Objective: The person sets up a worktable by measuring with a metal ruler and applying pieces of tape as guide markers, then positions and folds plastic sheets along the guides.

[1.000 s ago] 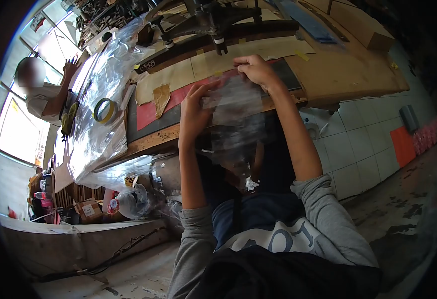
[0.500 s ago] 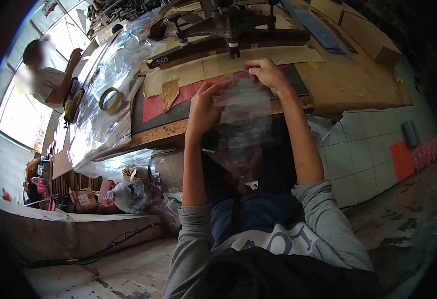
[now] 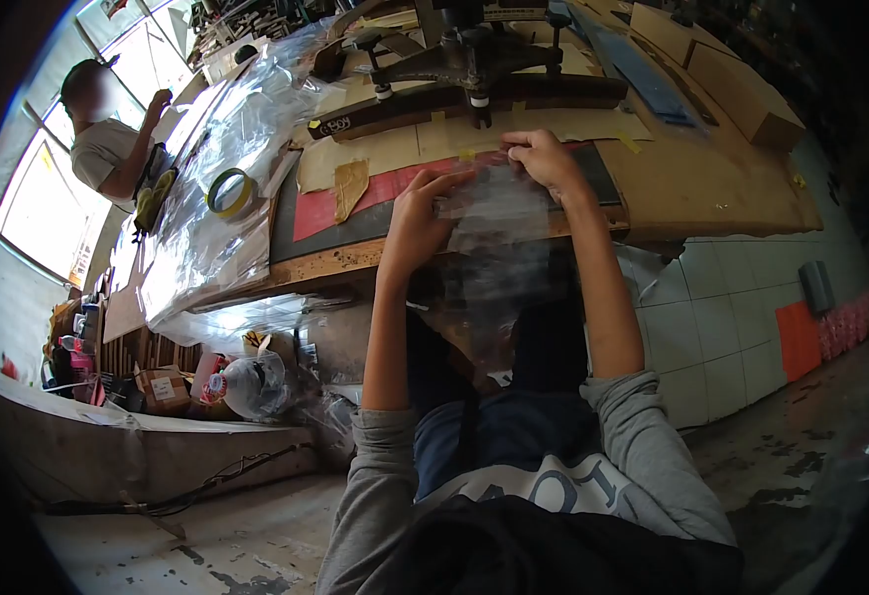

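A clear plastic sheet [image 3: 502,213] hangs between my two hands over the table's front edge. My left hand [image 3: 423,216] pinches its left side, fingers pointing right. At its upper right corner, my right hand [image 3: 546,164] is closed on the plastic, the index finger reaching left. Behind the hands lies a red strip [image 3: 390,186] on a dark mat [image 3: 355,236], with a pale card sheet [image 3: 395,149] farther back. A brown tape-like piece [image 3: 350,188] overlaps the red strip. Beyond stands a black metal press frame [image 3: 474,64].
Plastic film [image 3: 201,233] covers the table's left part, where a tape roll [image 3: 229,192] lies. Another person [image 3: 107,149] is at the far left. A cardboard box [image 3: 747,94] sits at the back right. Below the table are a large bottle [image 3: 251,385] and a small carton [image 3: 164,390].
The table and press have shifted slightly right and down in the view. Both hands still hold the plastic, at about the same spacing. The other person's raised arm has changed position.
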Available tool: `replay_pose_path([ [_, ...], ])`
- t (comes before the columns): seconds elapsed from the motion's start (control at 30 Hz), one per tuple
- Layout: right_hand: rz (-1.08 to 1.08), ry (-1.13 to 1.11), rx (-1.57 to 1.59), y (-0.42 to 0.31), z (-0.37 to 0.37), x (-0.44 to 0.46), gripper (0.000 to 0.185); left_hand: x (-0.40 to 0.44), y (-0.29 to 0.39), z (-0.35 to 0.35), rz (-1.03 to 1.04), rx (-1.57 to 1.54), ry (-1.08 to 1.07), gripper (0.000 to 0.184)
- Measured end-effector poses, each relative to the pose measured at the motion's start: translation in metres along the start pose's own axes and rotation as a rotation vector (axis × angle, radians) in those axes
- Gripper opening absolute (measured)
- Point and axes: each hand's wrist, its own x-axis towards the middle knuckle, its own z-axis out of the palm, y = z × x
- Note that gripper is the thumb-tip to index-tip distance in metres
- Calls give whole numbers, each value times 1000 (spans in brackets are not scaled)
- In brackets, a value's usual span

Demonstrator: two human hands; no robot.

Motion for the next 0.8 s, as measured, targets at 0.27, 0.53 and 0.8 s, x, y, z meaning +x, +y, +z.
replay_pose_path([
  [0.27,15,0,12,0,-1,-4,39,0,1,0,7,30,0,44],
  [0.53,-2,-2,1,5,-4,-5,39,-1,1,0,1,6,-10,52],
  [0.8,-34,34,113,2,-2,-15,33,-2,1,-1,-69,-2,-80,60],
])
